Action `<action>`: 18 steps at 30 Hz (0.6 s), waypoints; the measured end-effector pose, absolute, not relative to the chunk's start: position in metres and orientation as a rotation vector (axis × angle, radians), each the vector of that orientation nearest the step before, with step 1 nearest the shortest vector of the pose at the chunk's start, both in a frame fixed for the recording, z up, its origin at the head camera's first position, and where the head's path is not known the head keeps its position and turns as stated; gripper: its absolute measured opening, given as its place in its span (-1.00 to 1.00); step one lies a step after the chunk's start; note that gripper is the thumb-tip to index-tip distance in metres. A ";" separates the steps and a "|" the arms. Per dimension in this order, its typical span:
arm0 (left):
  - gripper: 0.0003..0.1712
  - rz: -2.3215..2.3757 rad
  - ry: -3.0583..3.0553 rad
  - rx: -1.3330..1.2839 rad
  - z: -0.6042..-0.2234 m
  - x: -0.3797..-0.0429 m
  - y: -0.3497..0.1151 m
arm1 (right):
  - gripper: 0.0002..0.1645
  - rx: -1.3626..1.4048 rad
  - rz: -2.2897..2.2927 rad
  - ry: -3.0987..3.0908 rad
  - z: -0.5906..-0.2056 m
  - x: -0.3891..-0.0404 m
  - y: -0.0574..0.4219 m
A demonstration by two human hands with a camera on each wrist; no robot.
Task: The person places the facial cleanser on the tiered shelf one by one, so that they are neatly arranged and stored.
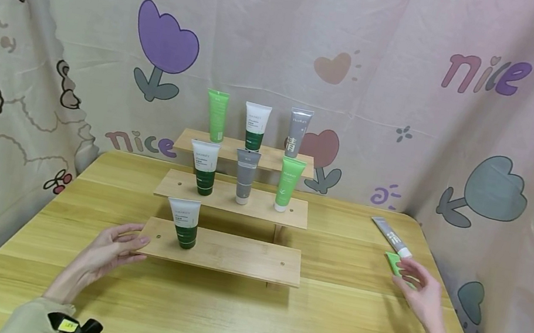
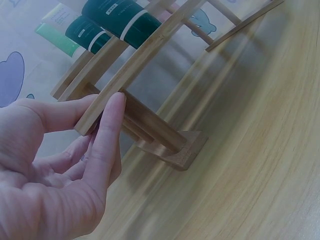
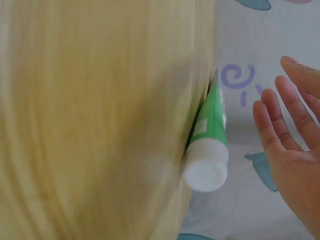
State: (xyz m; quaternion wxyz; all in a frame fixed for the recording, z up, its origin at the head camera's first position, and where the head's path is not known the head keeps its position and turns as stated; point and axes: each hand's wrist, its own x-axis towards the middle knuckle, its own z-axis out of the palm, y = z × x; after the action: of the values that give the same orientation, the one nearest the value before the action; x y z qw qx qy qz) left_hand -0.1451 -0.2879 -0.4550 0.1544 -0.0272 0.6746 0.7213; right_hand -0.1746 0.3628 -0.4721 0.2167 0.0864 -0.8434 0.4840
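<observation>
My left hand (image 1: 108, 250) pinches the left end of the lowest board of a three-tier wooden stand (image 1: 240, 255), thumb and fingers on either face. On that board a white and dark green tube (image 1: 183, 223) stands upright near the left end. At the right of the table, my right hand (image 1: 420, 293) hovers with spread, relaxed fingers over a green tube (image 3: 212, 125) with a white cap. The hand partly covers this tube in the head view. A grey tube (image 1: 390, 236) lies just beyond it.
The middle tier holds a white and green tube (image 1: 204, 166), a grey tube (image 1: 246, 175) and a green tube (image 1: 288, 182). On the top tier are a green tube (image 1: 217, 115), a white and green tube (image 1: 255, 124) and a grey tube (image 1: 297, 131). Printed curtains (image 1: 280, 32) surround the table.
</observation>
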 end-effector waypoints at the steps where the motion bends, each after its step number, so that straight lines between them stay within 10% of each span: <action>1: -0.10 2.069 1.932 -0.079 -0.455 -0.145 -0.288 | -0.47 0.239 1.327 -2.342 -0.473 -0.174 0.365; 18: -0.09 2.067 1.936 -0.079 -0.456 -0.145 -0.288 | -0.52 0.152 1.190 -2.464 -0.480 -0.174 0.388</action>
State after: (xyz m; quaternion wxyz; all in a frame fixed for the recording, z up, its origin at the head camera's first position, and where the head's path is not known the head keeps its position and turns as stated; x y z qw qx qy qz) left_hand -0.1453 -0.2882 -0.4562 0.1538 -0.0275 0.6752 0.7209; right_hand -0.1739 0.3883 -0.4799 0.1990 0.0545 -0.8812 0.4254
